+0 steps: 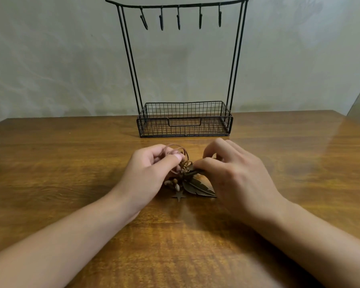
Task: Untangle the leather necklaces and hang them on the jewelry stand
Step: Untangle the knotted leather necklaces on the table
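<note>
Where the 2 hands meet, a tangled bundle of brown leather cord necklaces [185,170] lies on the glossy brown wooden table [71,163], near its middle. A dark leaf-shaped pendant [199,187] and a small dark star charm [178,195] spread from the bundle toward 6 o'clock, with pale beads [173,182] beside them. The left hand [152,171] pinches loops of cord between curled fingers and thumb at the bundle's 10 o'clock side. The right hand [235,175] pinches the knot from 3 o'clock. At 12 o'clock, well apart, stands a black wire jewelry stand [183,119] with a mesh basket base and 5 bare hooks [178,19].
</note>
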